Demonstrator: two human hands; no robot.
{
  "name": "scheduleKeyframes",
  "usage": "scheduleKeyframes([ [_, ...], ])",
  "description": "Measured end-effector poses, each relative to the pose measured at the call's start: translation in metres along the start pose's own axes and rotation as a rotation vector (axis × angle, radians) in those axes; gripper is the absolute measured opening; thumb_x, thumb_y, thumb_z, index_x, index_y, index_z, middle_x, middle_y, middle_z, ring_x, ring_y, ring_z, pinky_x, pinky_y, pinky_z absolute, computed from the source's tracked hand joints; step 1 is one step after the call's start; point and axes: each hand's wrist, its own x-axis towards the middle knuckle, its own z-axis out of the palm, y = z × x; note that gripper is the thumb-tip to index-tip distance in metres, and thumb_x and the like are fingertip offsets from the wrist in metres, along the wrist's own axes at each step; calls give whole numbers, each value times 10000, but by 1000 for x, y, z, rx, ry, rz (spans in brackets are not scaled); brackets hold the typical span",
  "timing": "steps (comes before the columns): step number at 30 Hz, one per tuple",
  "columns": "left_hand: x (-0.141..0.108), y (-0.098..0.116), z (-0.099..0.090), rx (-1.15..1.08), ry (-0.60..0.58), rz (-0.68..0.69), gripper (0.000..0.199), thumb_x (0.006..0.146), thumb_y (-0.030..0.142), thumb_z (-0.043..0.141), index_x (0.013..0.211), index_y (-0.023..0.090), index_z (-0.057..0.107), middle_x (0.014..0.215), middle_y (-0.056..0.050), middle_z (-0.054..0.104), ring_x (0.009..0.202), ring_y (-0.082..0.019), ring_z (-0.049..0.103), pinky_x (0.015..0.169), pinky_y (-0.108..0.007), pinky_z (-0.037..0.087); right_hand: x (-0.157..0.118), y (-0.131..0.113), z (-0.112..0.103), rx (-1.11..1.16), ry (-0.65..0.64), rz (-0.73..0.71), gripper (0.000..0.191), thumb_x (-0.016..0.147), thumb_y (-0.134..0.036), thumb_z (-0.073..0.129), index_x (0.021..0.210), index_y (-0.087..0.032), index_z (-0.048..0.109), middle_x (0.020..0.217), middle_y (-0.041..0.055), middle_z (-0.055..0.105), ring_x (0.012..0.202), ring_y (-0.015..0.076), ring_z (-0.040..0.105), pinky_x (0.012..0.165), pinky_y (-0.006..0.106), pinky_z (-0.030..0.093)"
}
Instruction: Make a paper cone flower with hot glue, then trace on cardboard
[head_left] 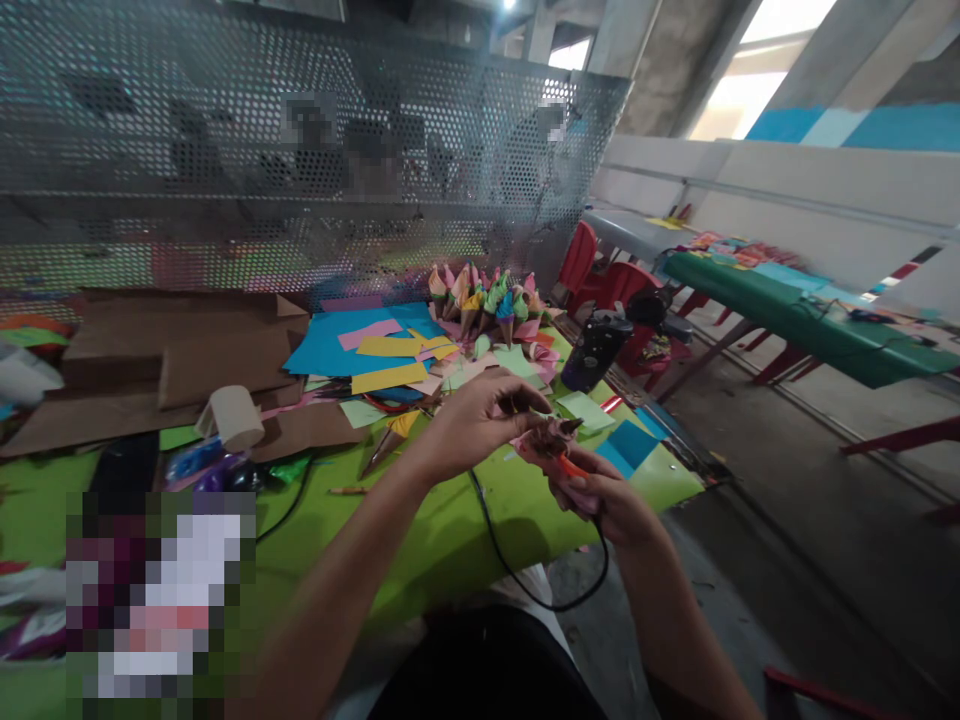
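Right hand point(611, 498) is wrapped round an orange tool point(572, 467), pinkish-brown piece point(546, 438) beside it; can't tell if the left hand point(480, 420) pinches it. Looks half-done imo. From it, finished-looking cones point(487, 300) at 11 o'clock, yellow-topped one at 9.
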Motion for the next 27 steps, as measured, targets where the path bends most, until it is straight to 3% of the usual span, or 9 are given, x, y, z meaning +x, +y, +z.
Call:
scheduleKeyframes([
  [11,-3,4,-1,35,13,-16,74,872,238,654,857,166,656,873,-35,651,830,-153,601,742,-272,462,2,8,-8,6,9,-3,323,579,-282,763,878,-164,725,613,3,606,454,87,461,432,214,351],
  [17,-6,4,-1,92,47,-11,123,887,273,649,838,164,622,863,-33,627,823,-155,570,733,-278,444,3,9,-9,-16,19,-24,287,607,-319,745,851,-177,697,595,-2,594,441,93,454,372,202,242],
  [21,-12,4,-1,101,41,-12,126,911,284,614,860,169,621,880,-38,639,825,-157,571,738,-286,447,5,12,-12,-8,45,-53,323,617,-323,734,909,-189,699,593,-5,589,480,115,489,378,209,241],
  [27,-23,1,1,99,42,-20,107,910,276,616,865,179,615,906,-40,647,880,-171,588,792,-297,457,8,10,-12,-34,61,-59,284,645,-317,726,892,-182,688,604,-5,590,464,96,432,397,218,232],
])
